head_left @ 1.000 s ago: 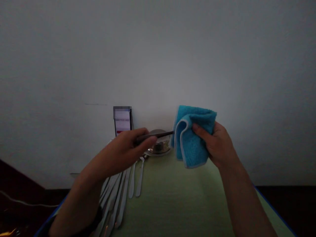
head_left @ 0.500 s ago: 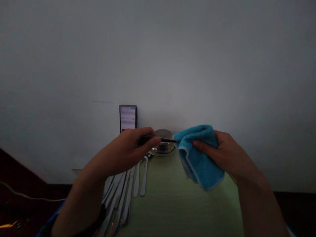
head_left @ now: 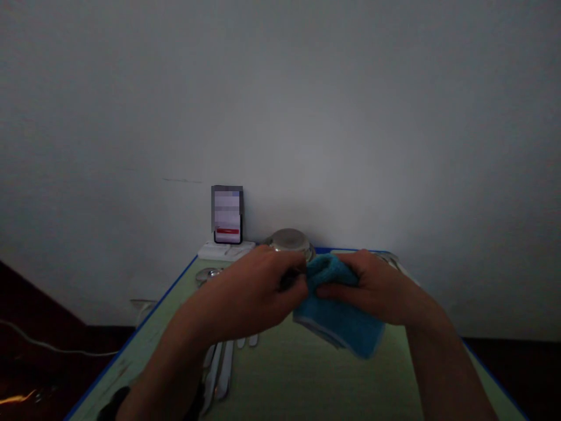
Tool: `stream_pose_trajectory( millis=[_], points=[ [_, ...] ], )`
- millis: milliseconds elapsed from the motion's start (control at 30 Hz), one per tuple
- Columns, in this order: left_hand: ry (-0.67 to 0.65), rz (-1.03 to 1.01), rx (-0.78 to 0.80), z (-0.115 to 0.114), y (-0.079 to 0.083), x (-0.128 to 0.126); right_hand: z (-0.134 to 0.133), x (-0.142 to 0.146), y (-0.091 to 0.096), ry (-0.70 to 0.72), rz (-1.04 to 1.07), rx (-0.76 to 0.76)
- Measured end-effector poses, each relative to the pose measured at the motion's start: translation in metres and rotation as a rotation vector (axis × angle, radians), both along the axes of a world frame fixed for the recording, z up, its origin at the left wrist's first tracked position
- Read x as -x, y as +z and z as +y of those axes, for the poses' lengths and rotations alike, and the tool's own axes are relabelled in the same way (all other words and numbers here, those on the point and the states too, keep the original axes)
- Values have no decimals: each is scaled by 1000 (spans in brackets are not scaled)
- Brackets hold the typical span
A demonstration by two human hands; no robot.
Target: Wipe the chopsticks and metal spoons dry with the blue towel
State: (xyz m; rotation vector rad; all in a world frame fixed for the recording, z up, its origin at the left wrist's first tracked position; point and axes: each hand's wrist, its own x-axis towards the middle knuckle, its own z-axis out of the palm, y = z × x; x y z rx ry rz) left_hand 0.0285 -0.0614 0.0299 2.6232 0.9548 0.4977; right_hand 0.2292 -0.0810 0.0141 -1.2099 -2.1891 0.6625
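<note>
My left hand [head_left: 245, 295] is closed around a slim piece of cutlery [head_left: 293, 277], which is now mostly hidden by my fingers and the cloth, so its kind does not show. Wrapped over its right end is a light-blue cloth [head_left: 344, 330] with a pale edge. My right hand [head_left: 379, 286] pinches this cloth, thumb on the near side. Both hands meet above the table, almost touching. Under my left forearm lie several metal handles [head_left: 223, 371], partly covered.
A phone [head_left: 228, 215] leans on the wall above a white base [head_left: 213, 251]. Behind my hands stands a round metal container [head_left: 288, 240]. Spoon heads [head_left: 208, 275] lie at left; more cutlery [head_left: 391, 260] lies at back right. The green table [head_left: 280, 380] has blue edges.
My hands have come together and dropped slightly, the left moving right and the cloth moving left. The cutlery's dark shaft, visible between them before, is now mostly covered.
</note>
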Motion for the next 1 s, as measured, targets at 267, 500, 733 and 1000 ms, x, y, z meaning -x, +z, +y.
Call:
stream_pose_trajectory(
  millis=[267,500,733,1000],
  points=[
    [-3,-14,-13,7,-2,7,5,-11,-4,-104,17,-38],
    [125,-193,-93,9,2,17,14,-36,-16,-378,338,-85],
    [131,-175,-6,10,3,12,12,-26,-14,-447,538,-100],
    [179,-249,-15,14,0,11,10,-23,-8,-386,453,-110]
  ],
)
